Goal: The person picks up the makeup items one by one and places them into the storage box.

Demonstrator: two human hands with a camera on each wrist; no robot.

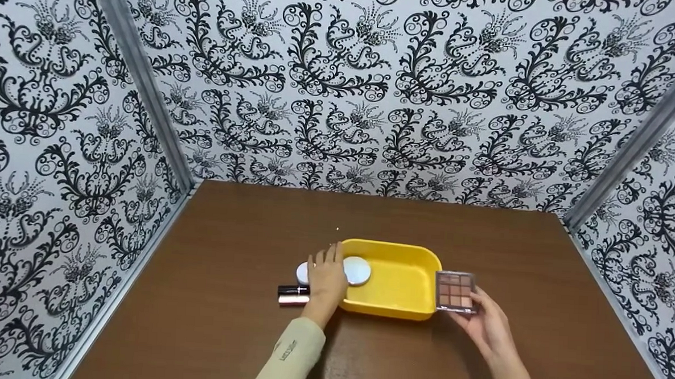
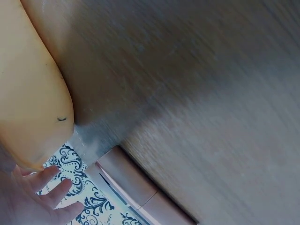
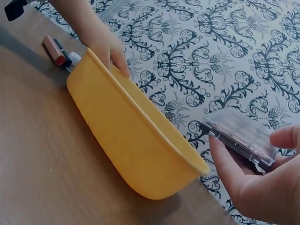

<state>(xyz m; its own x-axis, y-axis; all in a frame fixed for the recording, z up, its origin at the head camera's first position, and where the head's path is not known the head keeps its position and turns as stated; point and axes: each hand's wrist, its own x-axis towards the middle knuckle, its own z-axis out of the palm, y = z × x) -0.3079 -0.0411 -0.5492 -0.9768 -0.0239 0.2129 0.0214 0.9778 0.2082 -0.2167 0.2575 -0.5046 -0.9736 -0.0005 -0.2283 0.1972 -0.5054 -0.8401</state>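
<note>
My left hand (image 1: pixel 328 277) holds the left side of a yellow plastic bin (image 1: pixel 389 312), with part of the hand reaching over the rim. A round white case (image 1: pixel 358 271) lies inside the bin beside that hand. Off the bin's right end, my right hand (image 1: pixel 488 324) grips an eyeshadow palette (image 1: pixel 454 291) with a clear lid, its thumb on one edge and fingers beneath. In the right wrist view the palette (image 3: pixel 241 138) is up off the table, apart from the bin. The left thumb is hard to make out.
Left of the bin lie a black tube (image 1: pixel 292 290), a pinkish tube (image 1: pixel 293 300) and another white round item (image 1: pixel 302 273), partly covered by the left hand. Patterned panels (image 1: pixel 341 98) enclose the brown table (image 1: pixel 233 236) at the back and both sides.
</note>
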